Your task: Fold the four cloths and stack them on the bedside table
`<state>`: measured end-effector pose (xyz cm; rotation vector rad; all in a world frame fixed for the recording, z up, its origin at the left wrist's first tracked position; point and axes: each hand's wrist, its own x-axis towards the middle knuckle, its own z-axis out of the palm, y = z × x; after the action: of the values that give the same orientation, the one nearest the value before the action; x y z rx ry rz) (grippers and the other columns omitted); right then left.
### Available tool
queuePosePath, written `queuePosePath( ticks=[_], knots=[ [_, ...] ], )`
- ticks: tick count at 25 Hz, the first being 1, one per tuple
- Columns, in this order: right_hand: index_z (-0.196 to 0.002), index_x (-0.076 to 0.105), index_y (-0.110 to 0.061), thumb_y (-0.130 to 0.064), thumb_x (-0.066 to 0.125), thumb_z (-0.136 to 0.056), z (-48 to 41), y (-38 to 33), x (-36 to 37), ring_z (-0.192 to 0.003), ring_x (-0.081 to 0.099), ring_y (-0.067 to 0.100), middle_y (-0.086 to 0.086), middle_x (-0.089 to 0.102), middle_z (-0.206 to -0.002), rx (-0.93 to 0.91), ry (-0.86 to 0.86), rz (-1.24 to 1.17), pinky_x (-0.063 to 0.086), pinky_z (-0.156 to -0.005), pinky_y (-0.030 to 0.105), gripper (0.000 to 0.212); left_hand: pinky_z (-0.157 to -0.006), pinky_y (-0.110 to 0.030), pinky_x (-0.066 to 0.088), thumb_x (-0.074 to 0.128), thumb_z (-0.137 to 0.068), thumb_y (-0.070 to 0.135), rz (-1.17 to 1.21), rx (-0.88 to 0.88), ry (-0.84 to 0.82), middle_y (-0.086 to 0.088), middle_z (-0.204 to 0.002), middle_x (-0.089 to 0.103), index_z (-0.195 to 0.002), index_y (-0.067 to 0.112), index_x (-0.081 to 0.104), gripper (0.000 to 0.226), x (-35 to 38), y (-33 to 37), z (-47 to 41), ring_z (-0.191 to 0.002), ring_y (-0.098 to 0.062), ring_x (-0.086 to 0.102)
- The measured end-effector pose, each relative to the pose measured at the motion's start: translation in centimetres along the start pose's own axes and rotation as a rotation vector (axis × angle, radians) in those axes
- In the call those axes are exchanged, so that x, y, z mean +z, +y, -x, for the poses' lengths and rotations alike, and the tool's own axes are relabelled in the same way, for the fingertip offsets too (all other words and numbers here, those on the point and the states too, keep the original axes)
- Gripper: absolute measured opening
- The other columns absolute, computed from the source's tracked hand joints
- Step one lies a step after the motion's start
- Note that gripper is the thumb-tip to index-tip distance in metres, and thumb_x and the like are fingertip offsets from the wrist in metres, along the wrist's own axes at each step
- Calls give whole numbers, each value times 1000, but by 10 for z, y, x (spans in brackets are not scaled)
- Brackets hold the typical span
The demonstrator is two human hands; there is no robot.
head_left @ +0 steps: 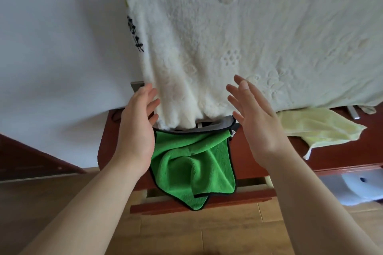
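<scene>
A crumpled green cloth (194, 167) with black edging and a grey underside hangs over the front edge of the reddish-brown bedside table (310, 157). A fluffy white cloth (176, 72) with black markings on its left edge lies above it, its lower end bunched on the green cloth. A pale yellow cloth (319, 128) lies on the table at the right. My left hand (136, 128) is open, its fingertips against the white cloth's left edge. My right hand (255, 126) is open with fingers spread, beside the white cloth's right side and holding nothing.
A cream embossed bedspread (290, 33) fills the upper right. A white wall (58, 43) is at the left, with a dark skirting board (31, 157) below it. The table's drawer (207, 198) stands slightly open above the wooden floor (207, 232). A white object (356, 186) sits at lower right.
</scene>
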<state>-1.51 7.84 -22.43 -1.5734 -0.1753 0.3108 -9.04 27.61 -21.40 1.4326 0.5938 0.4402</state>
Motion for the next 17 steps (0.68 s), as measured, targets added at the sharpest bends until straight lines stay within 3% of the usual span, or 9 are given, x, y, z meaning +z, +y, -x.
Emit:
queuePosePath(
  ticks=[7,12,17],
  knots=[
    [-154,45,-38,-63,43,-101,-9,30,7,-141,47,0,-18,54,-151,26,25,15,33,-124,41,59,-112,-34,45,37,-100,53,-24,-35,-26,12,-141,62,-130,39,57,39,-7,-43,-13,-127,-2,60],
    [-153,46,-42,-65,45,-99,-18,67,18,-142,46,1,-18,52,-153,54,2,43,35,-123,41,59,-107,-30,46,28,-113,40,-63,-44,-51,13,-137,63,-135,34,55,35,-2,-78,-29,-123,-1,61],
    [-152,47,-38,-49,48,-106,-26,108,27,-135,51,-2,-16,57,-147,112,-7,105,39,-120,36,48,-109,-34,47,32,-105,50,-198,-29,-132,14,-135,64,-133,35,57,41,9,-126,-53,-123,-1,61]
  ],
)
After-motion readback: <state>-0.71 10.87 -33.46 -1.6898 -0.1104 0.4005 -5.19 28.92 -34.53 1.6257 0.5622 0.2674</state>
